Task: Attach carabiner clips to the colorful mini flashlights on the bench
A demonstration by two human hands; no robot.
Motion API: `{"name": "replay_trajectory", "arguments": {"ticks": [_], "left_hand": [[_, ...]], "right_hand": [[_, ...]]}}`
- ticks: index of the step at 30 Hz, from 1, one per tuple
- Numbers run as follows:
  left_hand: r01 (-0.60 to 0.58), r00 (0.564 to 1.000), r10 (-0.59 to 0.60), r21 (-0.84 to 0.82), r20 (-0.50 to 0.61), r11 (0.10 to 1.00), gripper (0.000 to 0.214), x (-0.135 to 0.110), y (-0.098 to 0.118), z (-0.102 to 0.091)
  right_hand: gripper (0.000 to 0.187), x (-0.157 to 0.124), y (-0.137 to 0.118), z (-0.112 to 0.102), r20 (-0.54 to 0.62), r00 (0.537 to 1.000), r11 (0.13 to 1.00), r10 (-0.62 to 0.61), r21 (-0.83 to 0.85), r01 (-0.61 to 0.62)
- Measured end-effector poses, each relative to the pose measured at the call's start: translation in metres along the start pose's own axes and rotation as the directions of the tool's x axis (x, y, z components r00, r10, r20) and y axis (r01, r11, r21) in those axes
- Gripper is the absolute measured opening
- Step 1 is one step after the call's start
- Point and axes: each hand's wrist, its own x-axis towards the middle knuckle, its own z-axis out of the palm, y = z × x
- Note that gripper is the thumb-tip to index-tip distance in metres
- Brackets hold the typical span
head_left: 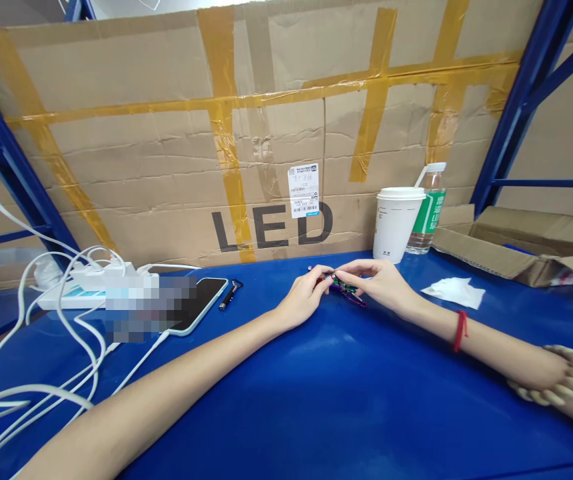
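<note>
Both my hands meet near the middle of the blue table (316, 400). My left hand (306, 297) and my right hand (379, 283) pinch a small bunch of coloured metal clips (344, 288), green and purple, that rests just above the table. Fingers of both hands are closed on it. A red string circles my right wrist (460, 330) and a beaded bracelet (561, 383) sits further up that forearm.
A small dark pen-like tool (230, 294) lies left of my hands, beside a phone (199, 303) and a white power strip (86, 283) with white cables. A white paper cup (396, 223), a water bottle (429, 210), a crumpled tissue (454, 291) and an open cardboard box (521, 250) stand right. Taped cardboard (266, 133) backs the table.
</note>
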Motion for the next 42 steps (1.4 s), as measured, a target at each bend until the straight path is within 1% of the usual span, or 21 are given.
{"name": "replay_trajectory", "arguments": {"ticks": [4,12,17,24,28,31,33,36,39,42], "left_hand": [[-0.024,1.0,0.024,0.025,-0.008,0.999,0.025,-0.001,0.0,0.0],[-0.1,0.995,0.1,0.05,-0.016,0.994,0.027,-0.002,-0.001,0.0],[-0.099,0.994,0.102,0.061,-0.034,0.993,0.024,-0.003,0.0,0.0],[-0.073,0.996,0.079,0.125,-0.042,0.989,0.022,-0.005,0.002,-0.001],[-0.099,0.993,0.106,0.122,-0.058,0.988,0.02,-0.006,0.001,-0.001],[-0.118,0.989,0.125,0.088,-0.076,0.989,0.017,-0.007,0.0,0.0],[-0.127,0.988,0.13,0.041,-0.081,0.991,0.015,-0.008,0.0,0.0],[-0.146,0.987,0.146,0.004,-0.061,0.989,0.015,-0.01,-0.001,0.0],[-0.179,0.983,0.18,0.026,-0.043,0.984,0.02,-0.011,0.0,0.0],[-0.223,0.973,0.226,0.078,-0.041,0.972,0.021,-0.012,0.0,-0.001]], "right_hand": [[0.041,-0.001,-0.001,-0.001,0.016,0.999,0.999,0.039,0.018,-0.04],[0.044,-0.003,-0.002,-0.002,0.041,0.996,0.996,0.076,0.033,-0.078],[0.049,-0.003,-0.004,-0.002,0.044,0.992,0.989,0.115,0.088,-0.119],[0.046,-0.005,-0.006,-0.002,0.074,0.987,0.981,0.142,0.123,-0.15],[0.045,-0.004,-0.005,-0.002,0.081,0.985,0.975,0.155,0.146,-0.166],[0.044,-0.004,-0.005,-0.003,0.09,0.98,0.965,0.176,0.18,-0.19],[0.044,-0.005,-0.006,-0.004,0.119,0.975,0.96,0.188,0.187,-0.208],[0.043,-0.006,-0.007,-0.007,0.192,0.96,0.956,0.205,0.169,-0.238],[0.04,-0.007,-0.007,-0.008,0.238,0.944,0.948,0.227,0.17,-0.27],[0.041,-0.007,-0.008,-0.007,0.25,0.931,0.922,0.266,0.216,-0.321]]}}
